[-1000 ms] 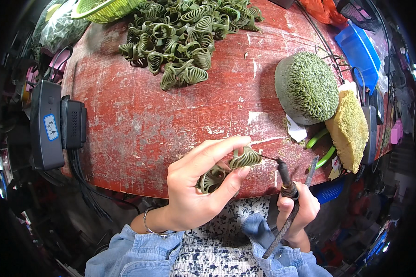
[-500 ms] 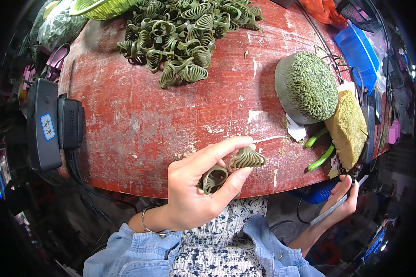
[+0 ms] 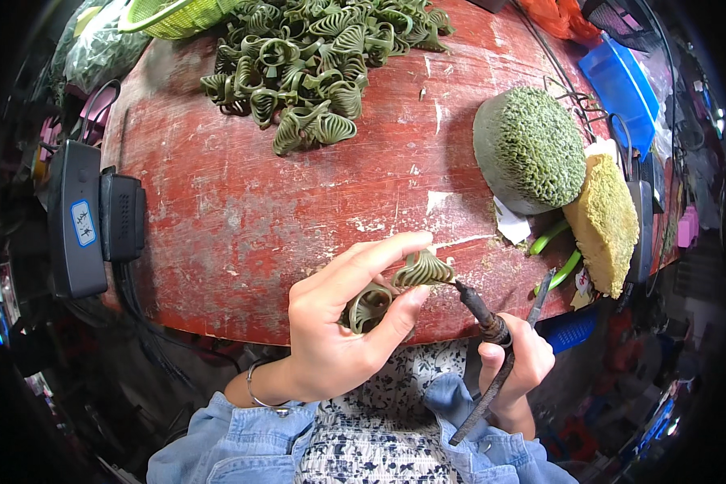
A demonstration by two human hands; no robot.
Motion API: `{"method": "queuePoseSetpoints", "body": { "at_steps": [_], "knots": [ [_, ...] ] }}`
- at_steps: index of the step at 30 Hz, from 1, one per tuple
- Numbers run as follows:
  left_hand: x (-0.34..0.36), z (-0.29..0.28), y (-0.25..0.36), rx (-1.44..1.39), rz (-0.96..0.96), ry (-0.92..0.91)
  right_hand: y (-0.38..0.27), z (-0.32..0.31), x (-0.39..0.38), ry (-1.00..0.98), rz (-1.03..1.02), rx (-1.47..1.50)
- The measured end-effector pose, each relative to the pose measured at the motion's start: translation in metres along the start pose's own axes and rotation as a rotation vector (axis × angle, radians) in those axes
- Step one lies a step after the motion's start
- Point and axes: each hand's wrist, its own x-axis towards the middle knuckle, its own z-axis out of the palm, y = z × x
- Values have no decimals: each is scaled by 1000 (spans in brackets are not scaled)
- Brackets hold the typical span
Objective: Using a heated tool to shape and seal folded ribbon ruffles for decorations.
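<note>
My left hand (image 3: pixel 339 319) pinches a dark green, ribbed, fan-shaped ring piece (image 3: pixel 423 269), waxy in look, between thumb and forefinger. A second green ring piece (image 3: pixel 369 307) sits deeper in that hand, partly covered by the fingers. My right hand (image 3: pixel 527 359) grips a dark pen-like tool (image 3: pixel 477 306), whose thin tip meets the right edge of the pinched piece. Also in the right hand is a long, narrow grey file-like strip (image 3: pixel 484 401), running slantwise past the fingers. Both hands are over the table's near edge.
Many similar green ring pieces (image 3: pixel 298 73) lie heaped at the far side of the red, worn table (image 3: pixel 242 218). To the right stand a rough-topped green block (image 3: pixel 532 149), a yellow crumbly block (image 3: pixel 609 226), green handles (image 3: pixel 561 270) and a blue tray (image 3: pixel 621 89). A black device (image 3: pixel 77 218) is at left.
My right hand has come in from the right, bringing the pen-like tool up to the pinched piece. The strip has moved with it. My left hand has barely shifted.
</note>
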Motion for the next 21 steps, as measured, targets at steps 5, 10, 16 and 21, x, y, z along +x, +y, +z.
{"method": "queuePoseSetpoints", "body": {
  "at_steps": [5,10,16,21],
  "knots": [
    [0,0,0,8,7,-1,-2,0,1,-3,4,-36],
    [1,-1,-1,25,57,1,-1,0,2,-18,0,-18],
    [2,0,-1,2,53,4,-1,1,1,1,9,-24],
    [1,0,-1,13,52,4,-2,1,1,0,23,-9]
  ]
}}
